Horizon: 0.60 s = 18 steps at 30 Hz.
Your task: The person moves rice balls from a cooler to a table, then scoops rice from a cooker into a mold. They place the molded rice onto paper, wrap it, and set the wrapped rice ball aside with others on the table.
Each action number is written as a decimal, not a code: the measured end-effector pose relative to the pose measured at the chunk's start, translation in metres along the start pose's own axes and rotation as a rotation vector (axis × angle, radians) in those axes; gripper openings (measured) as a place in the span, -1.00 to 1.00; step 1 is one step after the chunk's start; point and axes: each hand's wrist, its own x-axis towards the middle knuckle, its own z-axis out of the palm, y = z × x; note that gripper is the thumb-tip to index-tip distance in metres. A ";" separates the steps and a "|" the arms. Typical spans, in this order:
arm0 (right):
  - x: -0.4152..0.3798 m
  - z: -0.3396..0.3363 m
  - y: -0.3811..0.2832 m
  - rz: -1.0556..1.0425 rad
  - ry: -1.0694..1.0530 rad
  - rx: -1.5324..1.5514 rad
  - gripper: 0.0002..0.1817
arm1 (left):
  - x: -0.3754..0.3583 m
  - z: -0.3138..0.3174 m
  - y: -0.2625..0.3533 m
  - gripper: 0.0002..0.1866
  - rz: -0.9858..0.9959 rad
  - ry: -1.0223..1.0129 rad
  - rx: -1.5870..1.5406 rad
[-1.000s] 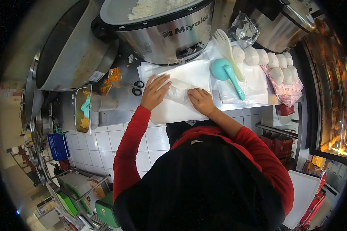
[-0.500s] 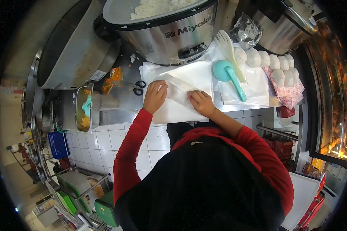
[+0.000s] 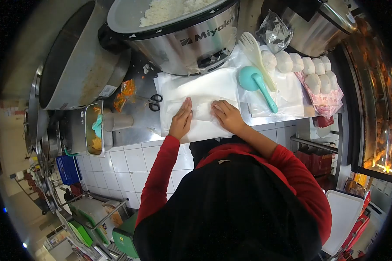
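Observation:
White paper sheets (image 3: 178, 85) lie stacked on the steel counter, and a white paper-wrapped bundle (image 3: 201, 111) rests on them between my hands. At the bundle's left end is my left hand (image 3: 182, 118), its fingers straight and pressed together, pointing up. My right hand (image 3: 227, 115) has curled fingers on the bundle's right end, pinching the paper there. What is inside the paper is hidden. To the right lie a turquoise scoop (image 3: 251, 79) and a pale plastic serving fork (image 3: 255, 54). Several round white wrapped packets (image 3: 285, 62) sit in rows beyond them.
A Miyako rice cooker (image 3: 191, 48) with white rice stands behind the paper. Black scissors (image 3: 155, 102), a plastic cup (image 3: 118, 122), a steel food tray (image 3: 94, 145) and a large pot (image 3: 80, 61) are on the left. Crumpled foil (image 3: 276, 32) lies at the back right.
My left hand has moved slightly right and down, its fingers straightened and closed together at the bundle. The raised paper between my hands now lies lower. My right hand has barely moved.

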 end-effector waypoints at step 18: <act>0.041 -0.004 -0.006 0.889 -0.414 0.012 -0.60 | 0.095 -0.018 -0.016 -0.46 -0.413 -0.637 0.516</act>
